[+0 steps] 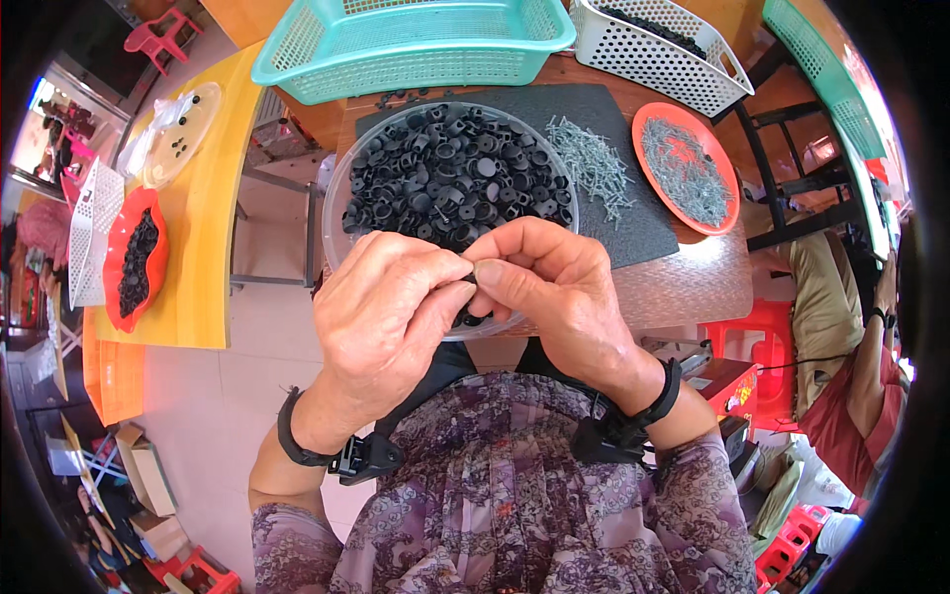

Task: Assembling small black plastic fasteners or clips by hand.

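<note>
My left hand (381,312) and my right hand (559,292) meet fingertip to fingertip over the near rim of a round clear tub (337,223). Between their pinched fingers sits a small black plastic part (470,281), mostly covered by the fingertips. Many black round plastic caps (445,173) fill the tub, some hollow side up. Right of the tub, a loose pile of silver screws (592,163) lies on a dark mat (643,233). More screws are in an orange-red plate (733,183) at the table's right edge.
A turquoise basket (416,69) and a white perforated basket (658,69) with black pieces stand behind the tub. On the left, a yellow table (203,257) carries a red dish (116,252) of black parts. Another person's arm (871,366) shows at far right, near red stools (762,337).
</note>
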A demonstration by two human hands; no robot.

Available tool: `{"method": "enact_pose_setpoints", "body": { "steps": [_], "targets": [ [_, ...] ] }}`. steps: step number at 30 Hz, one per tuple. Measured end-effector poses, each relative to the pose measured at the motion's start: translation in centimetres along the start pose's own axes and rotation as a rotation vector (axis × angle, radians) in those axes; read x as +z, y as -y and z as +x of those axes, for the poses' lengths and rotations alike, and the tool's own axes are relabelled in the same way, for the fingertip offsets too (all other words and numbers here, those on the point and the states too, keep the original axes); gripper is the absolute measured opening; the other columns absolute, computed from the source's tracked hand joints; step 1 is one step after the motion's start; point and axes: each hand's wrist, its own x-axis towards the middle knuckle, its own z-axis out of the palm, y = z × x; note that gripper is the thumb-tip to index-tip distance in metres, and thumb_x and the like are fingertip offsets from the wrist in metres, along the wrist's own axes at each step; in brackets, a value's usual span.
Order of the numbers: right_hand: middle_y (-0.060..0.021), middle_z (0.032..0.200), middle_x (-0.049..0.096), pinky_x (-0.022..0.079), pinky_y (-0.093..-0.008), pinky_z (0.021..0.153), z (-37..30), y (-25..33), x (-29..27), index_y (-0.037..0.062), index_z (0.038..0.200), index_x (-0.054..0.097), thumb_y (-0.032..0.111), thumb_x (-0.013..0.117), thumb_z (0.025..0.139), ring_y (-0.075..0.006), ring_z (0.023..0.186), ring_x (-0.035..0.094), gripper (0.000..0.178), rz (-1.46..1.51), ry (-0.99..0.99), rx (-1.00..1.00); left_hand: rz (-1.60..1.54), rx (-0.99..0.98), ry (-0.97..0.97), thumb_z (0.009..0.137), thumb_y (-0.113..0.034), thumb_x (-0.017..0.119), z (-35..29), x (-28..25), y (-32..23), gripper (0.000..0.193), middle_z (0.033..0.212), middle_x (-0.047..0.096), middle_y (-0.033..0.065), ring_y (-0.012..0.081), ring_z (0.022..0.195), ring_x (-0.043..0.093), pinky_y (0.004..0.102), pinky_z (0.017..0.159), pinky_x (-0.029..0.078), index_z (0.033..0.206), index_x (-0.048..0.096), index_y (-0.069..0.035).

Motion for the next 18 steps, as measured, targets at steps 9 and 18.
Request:
{"method": "enact_pose_setpoints", "body": {
  "steps": [9,18],
  "targets": [
    [-0.0024,0.080,0.062,0.045,-0.0190,0.058,-0.5,0.5,0.3,-0.0022,0.094,0.061,0.014,0.057,0.090,-0.0058,0.068,0.056,0.017,-0.001,0.022,0.069,-0.153,-0.117,0.027,0.066,0.007,0.073,-0.2,-0.5,-0.2,0.020,0.077,0.061,0.0074,0.0143,0.064,0.057,0.0254,0.055,0.046,0.083,0.065,0.000],
    [-0.0027,0.075,0.061,0.043,-0.0188,0.055,-0.7,0.2,1.1,-0.0014,0.089,0.061,0.019,0.058,0.091,-0.0052,0.065,0.054,0.021,0.122,-0.051,0.083,-0.260,-0.176,-0.009,0.071,0.002,0.073,-0.5,-0.4,0.1,0.020,0.084,0.060,0.0074,0.0137,0.073,0.058,0.0257,0.063,0.048,0.089,0.066,0.001]
  ]
}}
